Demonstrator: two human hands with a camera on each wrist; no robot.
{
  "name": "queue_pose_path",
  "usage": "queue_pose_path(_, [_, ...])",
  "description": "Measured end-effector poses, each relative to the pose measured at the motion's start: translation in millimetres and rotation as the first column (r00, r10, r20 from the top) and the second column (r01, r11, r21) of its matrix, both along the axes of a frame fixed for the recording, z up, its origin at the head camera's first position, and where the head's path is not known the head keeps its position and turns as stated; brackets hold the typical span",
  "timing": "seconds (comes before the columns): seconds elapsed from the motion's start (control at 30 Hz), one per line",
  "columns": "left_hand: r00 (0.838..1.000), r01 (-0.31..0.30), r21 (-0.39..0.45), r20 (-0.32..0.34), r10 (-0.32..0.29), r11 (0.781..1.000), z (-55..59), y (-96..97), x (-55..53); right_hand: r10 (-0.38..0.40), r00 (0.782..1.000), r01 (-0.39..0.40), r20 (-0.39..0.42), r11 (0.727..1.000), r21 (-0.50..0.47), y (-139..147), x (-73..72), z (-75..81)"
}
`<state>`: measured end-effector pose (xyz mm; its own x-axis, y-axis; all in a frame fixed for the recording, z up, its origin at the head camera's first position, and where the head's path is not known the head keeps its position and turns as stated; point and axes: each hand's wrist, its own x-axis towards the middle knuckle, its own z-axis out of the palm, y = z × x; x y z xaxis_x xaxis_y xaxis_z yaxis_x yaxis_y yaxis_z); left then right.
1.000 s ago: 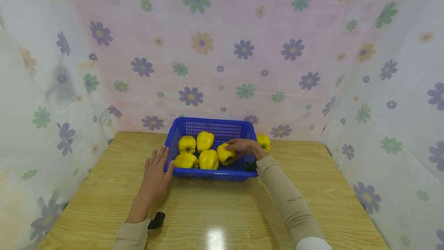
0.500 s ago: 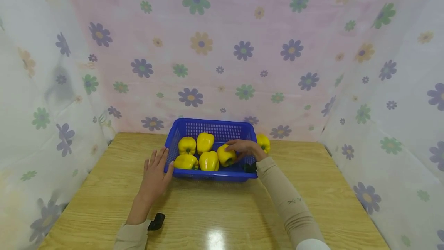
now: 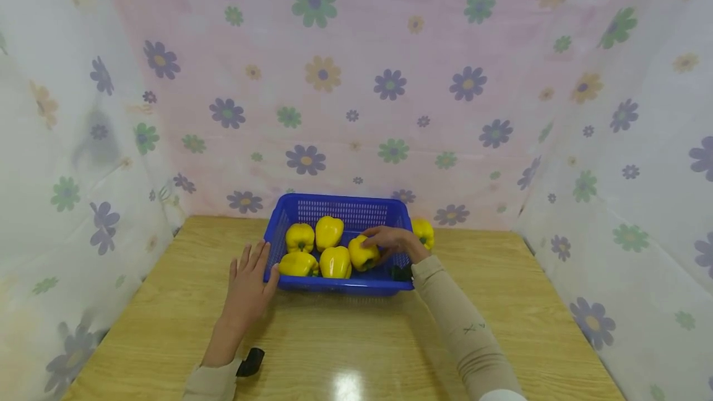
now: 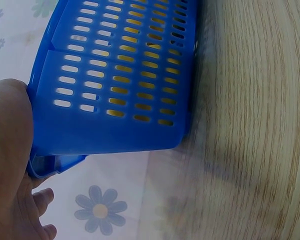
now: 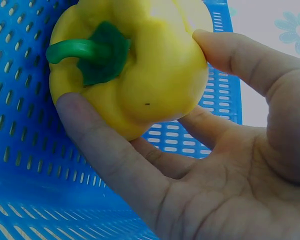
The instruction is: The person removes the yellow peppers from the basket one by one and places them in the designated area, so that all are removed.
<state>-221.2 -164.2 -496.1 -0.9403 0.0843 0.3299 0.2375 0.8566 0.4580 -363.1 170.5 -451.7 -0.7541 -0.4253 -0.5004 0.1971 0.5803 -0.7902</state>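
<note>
Basket: blue rectangular perforated plastic basket (image 3: 345,283), standing on the pale wood-grain surface (image 3: 323,339)
Pepper in grip: glossy yellow blocky bell pepper with green stem (image 5: 160,75), inside the basket, right of the other four
Right hand (image 3: 392,240): thumb and fingers curled round that pepper
Left hand (image 3: 247,289): fingers extended, touching the basket's left rim near the front corner
Remaining contents: four yellow bell peppers (image 3: 336,263), grouped towards the left
Outside: one yellow bell pepper (image 3: 425,234), just beside the basket's right side

The right wrist view's top edge crops the held yellow pepper (image 5: 160,75), while the blue basket (image 3: 345,284) partly hides another pepper (image 3: 425,232).
</note>
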Motion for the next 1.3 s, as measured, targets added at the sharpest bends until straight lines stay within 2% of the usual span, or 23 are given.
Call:
queue_pose_path(0.3, [1.0, -0.003, -0.022, -0.012, 0.003, 1.0, -1.2, -0.5, -0.6, -0.009, 1.0, 0.009, -0.015, 1.0, 0.029, -1.4, 0.7, -0.2])
queue_pose_path(0.53, [1.0, -0.007, -0.029, -0.01, 0.006, 1.0, -1.5, -2.5, 3.1, -0.004, 1.0, 0.005, -0.018, 0.999, 0.051, -5.7, 1.8, -0.8])
queue_pose_path(0.83, [1.0, 0.004, -0.038, -0.009, -0.004, 0.999, 0.8, -0.8, 0.3, 0.028, 0.999, -0.028, -0.018, 0.999, 0.033, 1.9, 2.4, 12.6])
queue_pose_path(1.1, [1.0, 0.014, -0.041, 0.01, -0.014, 0.999, 3.1, -0.3, 0.9, 0.049, 0.992, -0.052, -0.119, 0.998, -0.026, 15.4, 14.4, 35.8])
queue_pose_path(1.3, [1.0, 0.02, -0.04, 0.011, -0.02, 0.999, 5.1, -0.1, 1.3, 0.028, 0.988, -0.039, -0.151, 0.997, -0.07, 24.8, 26.0, 47.8])
